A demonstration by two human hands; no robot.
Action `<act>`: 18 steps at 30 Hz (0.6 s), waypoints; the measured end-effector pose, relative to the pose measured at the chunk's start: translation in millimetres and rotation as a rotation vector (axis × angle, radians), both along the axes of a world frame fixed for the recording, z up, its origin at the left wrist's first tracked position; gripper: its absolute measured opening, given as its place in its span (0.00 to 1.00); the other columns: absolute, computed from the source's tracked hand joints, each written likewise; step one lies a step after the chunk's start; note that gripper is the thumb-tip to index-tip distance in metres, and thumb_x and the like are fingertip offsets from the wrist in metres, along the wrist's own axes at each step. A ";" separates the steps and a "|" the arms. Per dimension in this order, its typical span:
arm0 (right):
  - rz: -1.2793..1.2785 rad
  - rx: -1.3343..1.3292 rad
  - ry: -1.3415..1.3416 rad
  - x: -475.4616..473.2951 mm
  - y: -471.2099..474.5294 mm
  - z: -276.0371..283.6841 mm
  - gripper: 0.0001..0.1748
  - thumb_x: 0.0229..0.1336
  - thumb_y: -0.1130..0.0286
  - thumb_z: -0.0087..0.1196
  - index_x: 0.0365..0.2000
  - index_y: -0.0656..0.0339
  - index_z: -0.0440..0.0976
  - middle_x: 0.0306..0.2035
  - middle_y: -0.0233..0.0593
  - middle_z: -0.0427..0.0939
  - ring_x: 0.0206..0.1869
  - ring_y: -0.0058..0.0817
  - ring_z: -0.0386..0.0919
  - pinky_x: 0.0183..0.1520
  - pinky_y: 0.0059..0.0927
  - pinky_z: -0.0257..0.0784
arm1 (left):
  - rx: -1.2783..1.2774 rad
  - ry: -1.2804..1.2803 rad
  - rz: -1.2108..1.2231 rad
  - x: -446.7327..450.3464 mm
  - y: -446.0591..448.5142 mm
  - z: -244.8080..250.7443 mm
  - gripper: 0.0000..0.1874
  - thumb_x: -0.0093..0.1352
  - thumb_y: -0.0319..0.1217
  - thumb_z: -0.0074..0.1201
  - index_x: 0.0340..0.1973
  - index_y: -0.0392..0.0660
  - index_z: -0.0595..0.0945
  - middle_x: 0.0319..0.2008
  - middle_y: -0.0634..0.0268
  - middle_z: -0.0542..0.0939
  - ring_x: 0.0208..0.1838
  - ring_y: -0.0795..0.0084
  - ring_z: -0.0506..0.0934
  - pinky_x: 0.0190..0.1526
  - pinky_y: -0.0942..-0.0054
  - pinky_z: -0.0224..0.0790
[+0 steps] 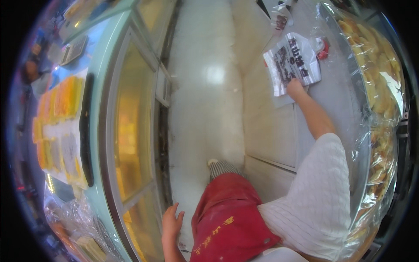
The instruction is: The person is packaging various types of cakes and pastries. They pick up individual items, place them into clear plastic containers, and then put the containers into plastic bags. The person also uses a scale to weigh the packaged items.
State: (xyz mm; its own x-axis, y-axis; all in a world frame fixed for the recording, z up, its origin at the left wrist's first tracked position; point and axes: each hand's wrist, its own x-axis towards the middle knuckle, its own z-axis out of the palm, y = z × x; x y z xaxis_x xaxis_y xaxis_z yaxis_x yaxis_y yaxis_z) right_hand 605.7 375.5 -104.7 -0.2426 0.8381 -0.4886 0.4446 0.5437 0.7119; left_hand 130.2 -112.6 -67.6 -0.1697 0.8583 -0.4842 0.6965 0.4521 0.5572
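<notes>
My right hand (295, 88) is on the near edge of a white plastic bag (294, 62) with dark printed writing. Its fingers are curled and look closed on the bag film; the fingertips are partly hidden. The bag lies on a grey counter (330, 95) to my right, over the counter's edge nearest the aisle. Low in the view, my left hand (172, 219) hangs free with its fingers apart, holding nothing, beside the glass-fronted display cabinet (134, 121).
A red item (323, 50) sits just beyond the bag. Trays of bread under clear plastic film (370, 62) line the far right. On the left cabinet stand a tray of yellow baked slices (67, 98) and a calculator (74, 50). A pale floor aisle (206, 108) runs between.
</notes>
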 end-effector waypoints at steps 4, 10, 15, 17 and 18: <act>-0.059 0.039 0.400 3.9 22.1 13.0 0.09 0.48 0.75 0.51 0.28 0.59 0.80 0.28 0.41 0.80 0.33 0.41 0.80 0.33 0.46 0.75 | 0.077 0.010 -0.047 -3.4 32.7 -4.1 0.20 0.62 0.31 0.55 0.49 0.39 0.74 0.44 0.49 0.75 0.47 0.48 0.73 0.47 0.60 0.66; -0.344 0.025 0.701 -22.9 15.4 52.3 0.08 0.41 0.70 0.61 0.22 0.65 0.77 0.29 0.47 0.79 0.34 0.42 0.78 0.36 0.39 0.73 | 0.110 -0.008 -0.036 4.8 44.0 0.0 0.21 0.62 0.31 0.55 0.49 0.38 0.73 0.44 0.48 0.76 0.47 0.48 0.73 0.47 0.60 0.66; -0.336 -0.082 0.849 -27.4 13.8 39.2 0.15 0.44 0.60 0.59 0.24 0.63 0.78 0.30 0.50 0.78 0.34 0.42 0.78 0.37 0.40 0.72 | 0.112 -0.022 -0.004 9.6 24.7 -4.9 0.21 0.62 0.31 0.55 0.49 0.38 0.73 0.43 0.48 0.76 0.47 0.49 0.73 0.48 0.60 0.66; -0.288 -0.202 0.825 -39.4 3.7 20.6 0.16 0.46 0.58 0.56 0.26 0.62 0.79 0.31 0.49 0.79 0.35 0.42 0.78 0.38 0.41 0.72 | 0.124 -0.042 0.015 12.9 17.3 -5.4 0.21 0.62 0.31 0.55 0.49 0.38 0.74 0.43 0.48 0.76 0.47 0.49 0.73 0.48 0.60 0.66; -0.324 -0.321 0.829 -61.8 -12.7 10.0 0.16 0.47 0.59 0.54 0.27 0.61 0.79 0.32 0.48 0.79 0.36 0.43 0.78 0.38 0.42 0.72 | 0.122 -0.050 0.037 15.8 12.9 -3.0 0.20 0.62 0.31 0.55 0.49 0.38 0.74 0.43 0.48 0.76 0.47 0.49 0.73 0.48 0.60 0.66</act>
